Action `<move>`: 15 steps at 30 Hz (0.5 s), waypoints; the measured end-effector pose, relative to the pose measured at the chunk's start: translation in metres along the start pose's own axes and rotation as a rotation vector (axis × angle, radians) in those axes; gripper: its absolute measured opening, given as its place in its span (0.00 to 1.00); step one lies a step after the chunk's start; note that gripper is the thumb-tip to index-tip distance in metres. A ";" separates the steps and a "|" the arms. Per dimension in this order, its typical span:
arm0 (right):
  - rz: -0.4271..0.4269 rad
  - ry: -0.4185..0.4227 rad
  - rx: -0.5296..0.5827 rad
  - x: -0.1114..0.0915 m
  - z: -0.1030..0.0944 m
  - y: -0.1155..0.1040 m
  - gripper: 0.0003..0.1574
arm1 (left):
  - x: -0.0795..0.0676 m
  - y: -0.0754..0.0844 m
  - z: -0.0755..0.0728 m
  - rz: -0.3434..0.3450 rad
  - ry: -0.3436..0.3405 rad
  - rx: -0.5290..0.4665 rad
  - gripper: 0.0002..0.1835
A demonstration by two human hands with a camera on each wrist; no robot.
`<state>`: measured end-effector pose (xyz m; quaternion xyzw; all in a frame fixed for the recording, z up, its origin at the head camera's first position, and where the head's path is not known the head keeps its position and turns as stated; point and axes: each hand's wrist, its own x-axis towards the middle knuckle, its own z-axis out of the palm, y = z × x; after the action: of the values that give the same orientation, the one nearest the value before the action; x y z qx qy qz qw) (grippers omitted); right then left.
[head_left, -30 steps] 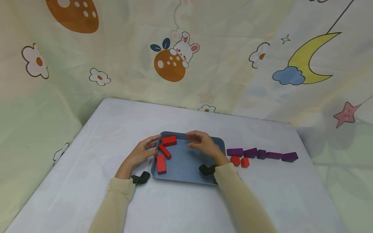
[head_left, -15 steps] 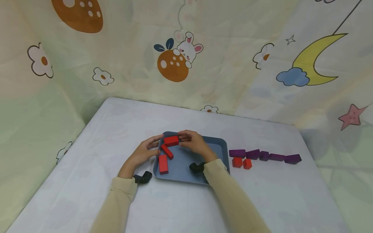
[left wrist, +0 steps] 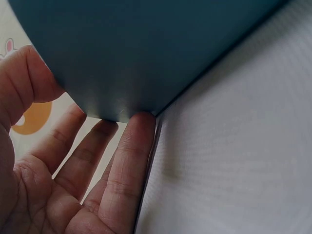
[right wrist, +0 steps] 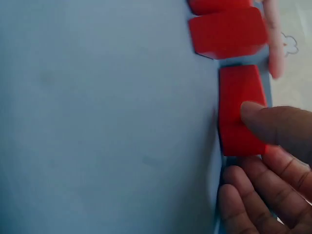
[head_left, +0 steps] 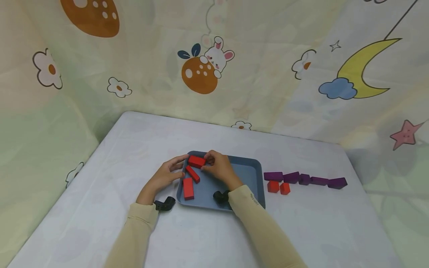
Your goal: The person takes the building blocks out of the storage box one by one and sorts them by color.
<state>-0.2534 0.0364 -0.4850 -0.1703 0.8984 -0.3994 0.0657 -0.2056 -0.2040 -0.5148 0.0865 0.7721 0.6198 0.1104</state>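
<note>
My right hand [head_left: 219, 166] pinches one end of a red block [head_left: 196, 161] in the far left corner of the blue tray [head_left: 246, 160]. In the right wrist view its thumb [right wrist: 282, 127] lies on the block's face and the other fingers bend near its end. My left hand [head_left: 163, 176] rests against the tray's left side. Its nearly straight fingers [left wrist: 127, 165] and thumb touch the tray's edge in the left wrist view. Two more red blocks lie in the tray: a thin one [head_left: 192, 174], slanted, and a thicker one [head_left: 188, 188] nearer the front.
Right of the tray, several purple blocks [head_left: 304, 179] form a row on the white table [head_left: 207, 238]. Two small red blocks [head_left: 273, 187] sit in front of that row, close to the tray. A patterned cloth [head_left: 147, 56] hangs behind the table.
My right hand has moved left across the tray to the far red block and now grips its end. That block has turned slightly. My left hand stays at the tray's left side.
</note>
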 end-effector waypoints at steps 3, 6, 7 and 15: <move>0.001 -0.019 -0.024 0.000 0.003 -0.001 0.25 | 0.000 0.001 0.000 0.002 -0.002 -0.003 0.40; -0.005 -0.023 -0.024 0.001 0.005 -0.001 0.24 | 0.000 0.002 0.001 0.007 -0.007 -0.005 0.40; -0.006 -0.020 -0.012 0.001 0.005 -0.001 0.23 | 0.000 0.002 0.001 0.010 -0.009 -0.007 0.40; 0.009 0.001 0.173 -0.007 -0.013 0.000 0.20 | 0.001 0.001 0.001 0.003 0.000 0.010 0.40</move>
<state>-0.2500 0.0477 -0.4760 -0.1596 0.8614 -0.4753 0.0817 -0.2062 -0.2031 -0.5144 0.0883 0.7751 0.6160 0.1090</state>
